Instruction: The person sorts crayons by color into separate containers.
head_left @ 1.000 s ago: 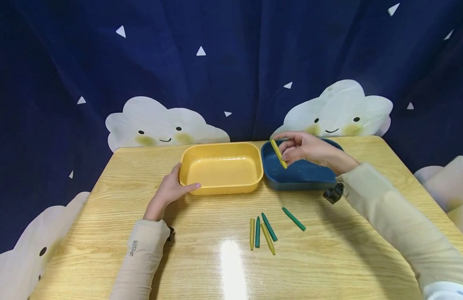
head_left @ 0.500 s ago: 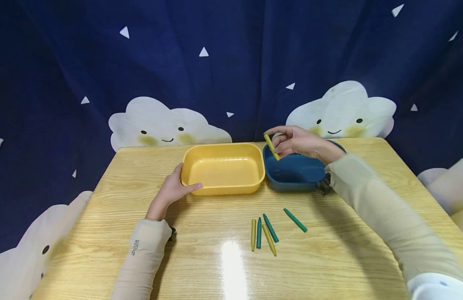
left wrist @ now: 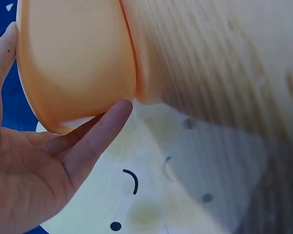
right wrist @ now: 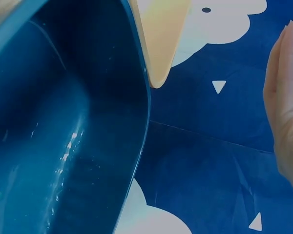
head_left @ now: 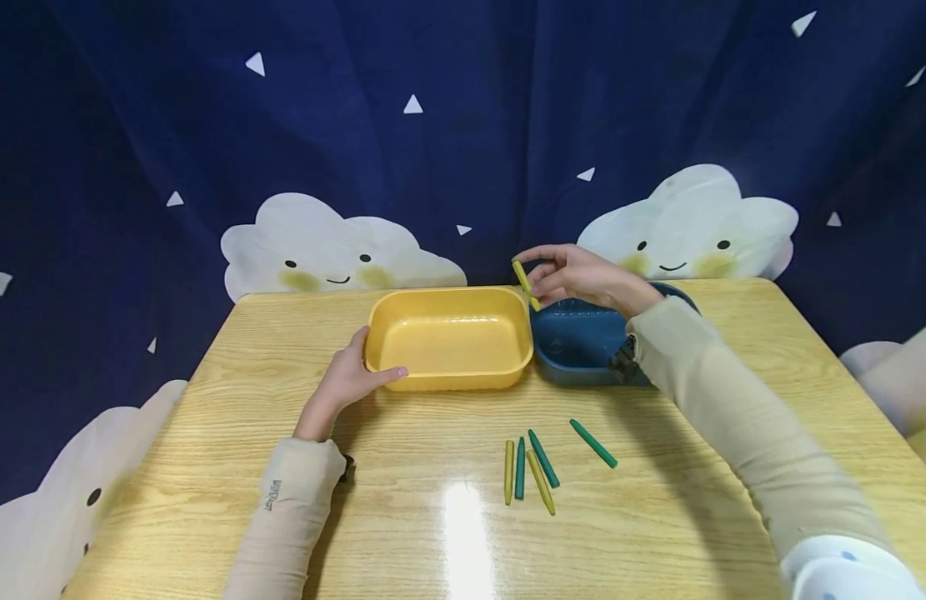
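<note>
My right hand (head_left: 578, 277) pinches a yellow crayon (head_left: 526, 286), tilted, above the place where the yellow plastic bin (head_left: 451, 382) meets the dark blue bin (head_left: 583, 375). At the right edge of the right wrist view, only part of the right hand (right wrist: 288, 102) shows beside the blue bin (right wrist: 102, 146). My left hand (head_left: 350, 379) holds the yellow bin's left end, thumb along the front rim. In the left wrist view, the left hand's fingers (left wrist: 100, 134) lie against the outside of that bin (left wrist: 78, 58). The yellow bin's visible floor is bare.
On the wooden table (head_left: 402, 517), in front of the bins, lie two yellow crayons (head_left: 509, 472) and several green ones, one green crayon (head_left: 593, 442) apart at the right. A dark blue curtain (head_left: 463, 125) with clouds hangs behind the table.
My right hand has moved left and slightly away with the yellow crayon, from over the blue bin to the gap between the bins. The left hand stays on the yellow bin.
</note>
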`<act>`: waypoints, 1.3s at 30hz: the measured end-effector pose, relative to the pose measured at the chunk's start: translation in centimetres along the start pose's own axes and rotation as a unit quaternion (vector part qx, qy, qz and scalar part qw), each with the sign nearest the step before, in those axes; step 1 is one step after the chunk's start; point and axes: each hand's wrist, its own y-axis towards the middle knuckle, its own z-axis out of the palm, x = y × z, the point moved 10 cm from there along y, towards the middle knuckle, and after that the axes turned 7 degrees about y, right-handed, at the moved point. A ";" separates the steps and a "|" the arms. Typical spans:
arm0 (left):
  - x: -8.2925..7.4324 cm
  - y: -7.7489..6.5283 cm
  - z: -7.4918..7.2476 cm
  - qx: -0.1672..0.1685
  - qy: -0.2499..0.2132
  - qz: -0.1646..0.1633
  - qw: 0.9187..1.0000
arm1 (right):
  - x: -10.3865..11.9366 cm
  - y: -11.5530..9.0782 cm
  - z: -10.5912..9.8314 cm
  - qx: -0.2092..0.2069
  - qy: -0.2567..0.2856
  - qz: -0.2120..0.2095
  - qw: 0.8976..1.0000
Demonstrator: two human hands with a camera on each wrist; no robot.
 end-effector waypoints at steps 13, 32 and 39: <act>0.1 0.0 -0.1 -0.001 0.003 0.001 1.000 | -0.2 2.7 -0.5 -0.020 0.008 0.007 1.000; 0.2 0.0 -0.2 -0.003 -0.002 0.002 1.000 | -0.8 6.5 0.4 -0.023 0.016 0.010 1.000; 0.2 0.3 0.1 -0.002 -0.003 0.003 1.000 | -0.9 7.6 0.9 -0.014 0.014 0.006 1.000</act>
